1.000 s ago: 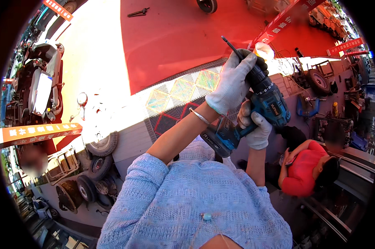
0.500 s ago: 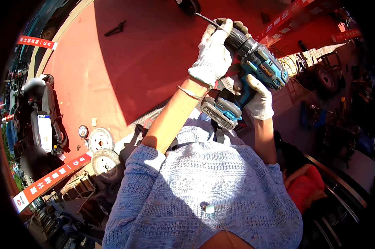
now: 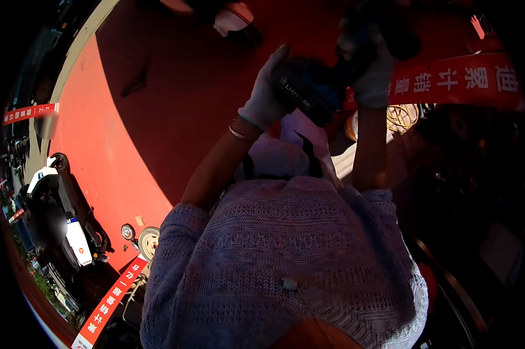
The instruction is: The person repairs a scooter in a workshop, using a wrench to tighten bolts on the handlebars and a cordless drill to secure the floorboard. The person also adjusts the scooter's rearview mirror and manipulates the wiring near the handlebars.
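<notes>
We hold the drill [image 3: 320, 84] between our hands, the right hand [image 3: 374, 72] wrapped round it, apparently to bear its weight, the left hand [image 3: 264, 92] at its battery [image 3: 300, 96], perhaps to steady it, though we cannot tell whether those fingers pinch.

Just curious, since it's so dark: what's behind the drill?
Beyond the drill shows shaded red floor, with a banner to the right; what the drill covers is hidden.
</notes>
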The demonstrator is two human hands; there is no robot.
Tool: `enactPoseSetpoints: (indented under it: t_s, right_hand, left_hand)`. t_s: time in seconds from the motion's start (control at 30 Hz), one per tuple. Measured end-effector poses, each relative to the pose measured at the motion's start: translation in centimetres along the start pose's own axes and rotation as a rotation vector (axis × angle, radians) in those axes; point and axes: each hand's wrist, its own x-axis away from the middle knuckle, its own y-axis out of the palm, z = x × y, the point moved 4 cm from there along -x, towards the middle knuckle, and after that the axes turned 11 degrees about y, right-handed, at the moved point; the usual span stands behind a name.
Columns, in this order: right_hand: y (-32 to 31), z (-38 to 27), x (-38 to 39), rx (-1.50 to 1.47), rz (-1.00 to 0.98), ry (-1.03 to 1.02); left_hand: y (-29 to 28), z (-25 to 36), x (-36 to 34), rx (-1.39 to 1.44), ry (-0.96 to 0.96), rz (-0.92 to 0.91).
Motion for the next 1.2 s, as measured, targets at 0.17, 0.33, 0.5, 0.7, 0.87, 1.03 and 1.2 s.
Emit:
enactPoseSetpoints:
  t_s: [0.17, 0.33, 0.5, 0.7, 0.87, 1.03, 1.2]
  right_hand:
    - [-6.4, -5.6, -10.9, -0.025, 0.044, 0.033]
    - [-13.1, -11.2, -23.9, 0.183, 0.275, -0.049]
    - [-18.5, -15.8, -34.3, 0.214, 0.266, 0.084]
    - [-24.7, -17.9, -44.1, -0.045, 0.059, 0.165]
    - [-29.1, -16.5, -51.2, -0.050, 0.102, 0.318]
    - [-30.3, -16.6, -61.5, 0.053, 0.265, 0.288]
    - [-32.7, -16.6, -68.3, 0.129, 0.304, 0.292]
  left_hand:
    - [4.6, 3.6, -12.9, -0.086, -0.074, 0.139]
    - [6.5, 7.5, -28.8, -0.079, 0.002, 0.027]
    - [8.3, 10.2, -40.2, 0.031, 0.014, -0.033]
    - [11.4, 18.1, -55.6, -0.453, 0.332, -0.176]
    - [14.2, 23.5, -68.6, -0.267, 0.307, -0.235]
    - [14.2, 28.6, -78.4, -0.107, 0.219, -0.193]
    - [13.9, 33.1, -84.2, -0.094, 0.188, -0.211]
